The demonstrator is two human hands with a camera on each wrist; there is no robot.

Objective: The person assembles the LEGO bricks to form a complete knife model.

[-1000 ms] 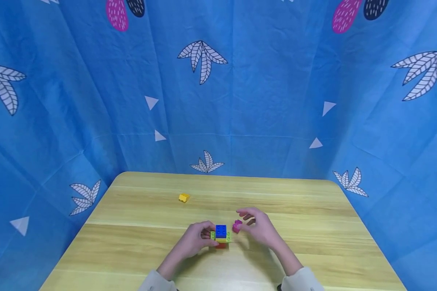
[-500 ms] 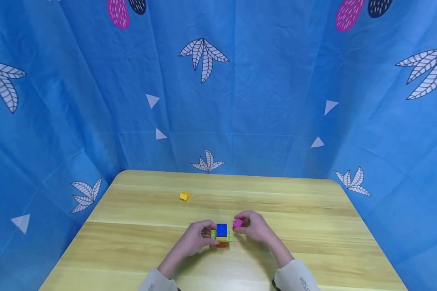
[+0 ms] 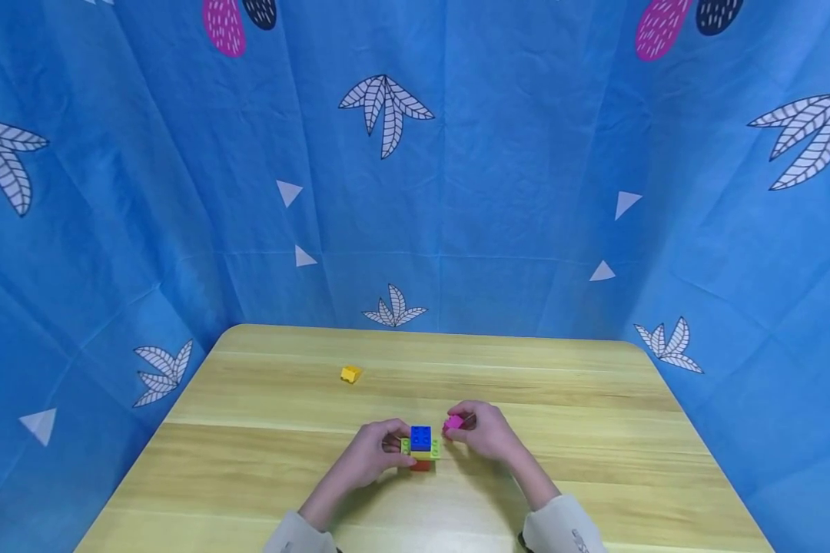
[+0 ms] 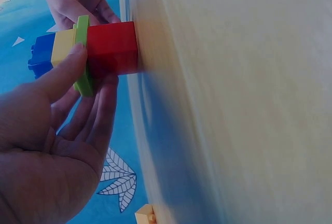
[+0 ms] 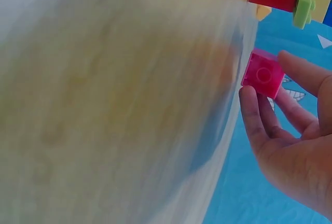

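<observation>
A small stack of toy building bricks stands on the table near its front middle: a red brick point(image 4: 112, 47) at the bottom, a green plate point(image 4: 83, 81) over it, then a yellow brick point(image 4: 63, 45) and a blue brick point(image 3: 420, 438) on top. My left hand point(image 3: 370, 455) grips the stack from its left side, thumb at the green plate. Just right of the stack, my right hand point(image 3: 489, 432) pinches a pink brick point(image 5: 263, 73) between thumb and fingers. In the right wrist view the pink brick is tipped, its hollow underside showing.
A loose yellow brick point(image 3: 350, 374) lies farther back on the wooden table point(image 3: 263, 369), left of the stack. A blue patterned curtain point(image 3: 512, 192) hangs behind and along both sides of the table.
My right hand has closed its fingers on the pink brick, which lay on the table beside it, and has turned it slightly. The left hand and the stack have stayed in place.
</observation>
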